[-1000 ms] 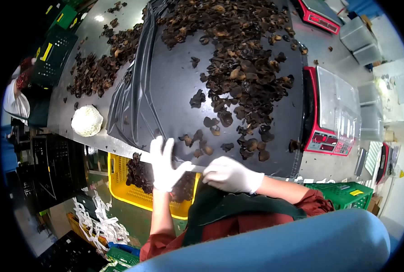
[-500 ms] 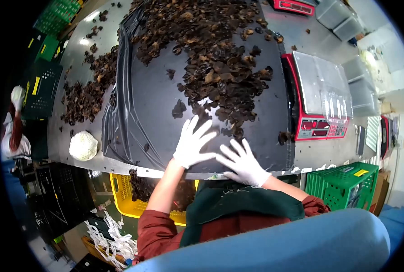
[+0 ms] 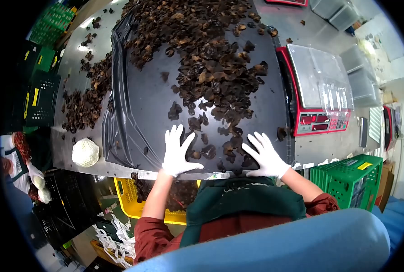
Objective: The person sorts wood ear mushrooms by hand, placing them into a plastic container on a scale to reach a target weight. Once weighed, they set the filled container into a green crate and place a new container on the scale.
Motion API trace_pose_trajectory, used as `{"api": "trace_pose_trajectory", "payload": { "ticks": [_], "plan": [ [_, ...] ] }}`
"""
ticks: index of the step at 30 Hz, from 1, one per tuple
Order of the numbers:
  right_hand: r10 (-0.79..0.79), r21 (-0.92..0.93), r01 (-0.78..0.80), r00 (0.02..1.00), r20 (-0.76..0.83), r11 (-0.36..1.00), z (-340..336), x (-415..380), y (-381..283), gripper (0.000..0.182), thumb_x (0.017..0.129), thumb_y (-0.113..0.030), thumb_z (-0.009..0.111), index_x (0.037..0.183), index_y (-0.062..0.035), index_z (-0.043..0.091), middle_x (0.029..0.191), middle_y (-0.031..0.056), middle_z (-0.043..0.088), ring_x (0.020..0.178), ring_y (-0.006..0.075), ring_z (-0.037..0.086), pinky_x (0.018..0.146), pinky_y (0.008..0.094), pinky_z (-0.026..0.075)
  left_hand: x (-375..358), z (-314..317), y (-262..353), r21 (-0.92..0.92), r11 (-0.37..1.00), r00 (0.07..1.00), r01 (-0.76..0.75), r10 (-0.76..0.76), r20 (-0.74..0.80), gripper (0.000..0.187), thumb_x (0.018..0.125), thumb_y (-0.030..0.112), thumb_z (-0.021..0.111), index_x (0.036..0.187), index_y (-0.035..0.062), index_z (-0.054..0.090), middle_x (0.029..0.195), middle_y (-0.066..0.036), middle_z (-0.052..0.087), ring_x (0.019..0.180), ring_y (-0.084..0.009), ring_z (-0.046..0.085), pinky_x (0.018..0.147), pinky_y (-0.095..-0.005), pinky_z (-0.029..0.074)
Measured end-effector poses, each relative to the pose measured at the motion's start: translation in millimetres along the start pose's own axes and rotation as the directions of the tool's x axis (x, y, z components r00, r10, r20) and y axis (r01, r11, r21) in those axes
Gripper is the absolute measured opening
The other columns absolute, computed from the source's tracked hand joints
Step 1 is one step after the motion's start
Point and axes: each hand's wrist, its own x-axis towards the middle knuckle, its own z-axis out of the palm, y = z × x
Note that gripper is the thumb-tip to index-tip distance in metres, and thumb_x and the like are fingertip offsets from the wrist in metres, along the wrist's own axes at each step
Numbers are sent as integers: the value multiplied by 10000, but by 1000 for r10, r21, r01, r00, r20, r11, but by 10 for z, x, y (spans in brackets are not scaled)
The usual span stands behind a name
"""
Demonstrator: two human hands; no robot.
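My left hand (image 3: 178, 153), in a white glove, lies flat with spread fingers near the front edge of a black plastic sheet (image 3: 143, 95). My right hand (image 3: 266, 157), gloved the same way, rests to the right with fingers apart and fingertips beside some loose pieces. Between the two hands lie several dark wood ear mushroom pieces (image 3: 208, 151). A large heap of wood ear mushrooms (image 3: 211, 75) spreads from just beyond my hands to the far end of the sheet. Neither hand holds anything.
A red scale (image 3: 322, 121) stands at the right, with clear plastic trays (image 3: 335, 93) on it. More mushrooms (image 3: 82, 109) and a white cauliflower-like head (image 3: 85, 153) lie at left. A yellow crate (image 3: 127, 199) sits below the edge, a green crate (image 3: 347, 181) at right. Another person (image 3: 18, 163) is at left.
My hands have moved apart, the left slightly left and down, the right to the right. Several mushroom pieces now lie spread between them, closer to the edge. The other person has shifted nearer.
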Motion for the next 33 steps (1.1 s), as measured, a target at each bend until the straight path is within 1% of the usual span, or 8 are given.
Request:
{"api": "trace_pose_trajectory", "payload": {
  "ticks": [13,18,22,25,26,27,30,33],
  "plan": [
    [-96,103,106,990,-100,989,73,509,-152,951,624,-430,809,1405,-63,409,1443,185,383,1316,383,359,1089,496,297,73,327,587,-65,984,970,-168,154,-190,741,620,480,803,1210,76,611,1306,-232,495,1170,-430,483,984,-517,394],
    [-91,101,117,970,-225,988,104,341,115,469,825,-251,684,1237,-70,552,1142,101,609,1078,284,551,986,409,401,132,363,500,-24,986,921,-168,148,-360,286,728,206,761,957,73,652,1035,-122,626,880,-316,606,757,-409,496],
    [35,280,98,901,-433,955,159,179,303,264,798,-44,688,1057,-42,636,940,109,621,926,275,597,833,343,481,152,353,475,-67,987,920,-147,112,-375,222,730,212,774,857,76,651,907,-101,643,758,-276,626,661,-349,520],
    [688,881,-144,686,-239,450,-27,212,124,191,883,13,594,1069,-17,629,952,49,625,880,163,608,797,271,488,152,373,507,-504,863,865,40,-282,-415,132,785,94,749,818,54,628,836,-104,633,737,-252,630,686,-311,518],
    [758,983,75,647,81,-168,-105,264,93,208,901,-18,601,1107,-23,621,981,39,618,870,139,601,770,264,495,171,364,534,-653,746,833,128,-439,-338,121,797,82,737,833,43,628,817,-70,627,728,-178,606,659,-283,497],
    [712,885,156,661,235,-438,-217,254,42,234,909,-51,607,1143,-43,614,995,43,612,834,136,580,720,255,489,193,354,566,-777,595,785,205,-574,-232,111,810,71,725,848,32,628,797,-36,620,719,-105,581,633,-256,477],
    [534,727,154,780,327,-670,-35,196,109,325,917,-126,619,1239,-80,599,1053,50,631,878,150,605,713,294,483,317,195,806,-969,83,741,235,-661,123,114,842,78,695,912,30,618,801,-10,616,689,-82,546,617,-235,460],
    [409,604,107,826,388,-790,-133,293,-62,301,956,-105,558,1254,-67,577,1040,49,608,785,116,557,610,196,448,533,66,1186,-964,124,869,234,-471,151,132,837,91,707,910,34,614,808,-21,623,731,-96,561,670,-251,476]
  ]
}}
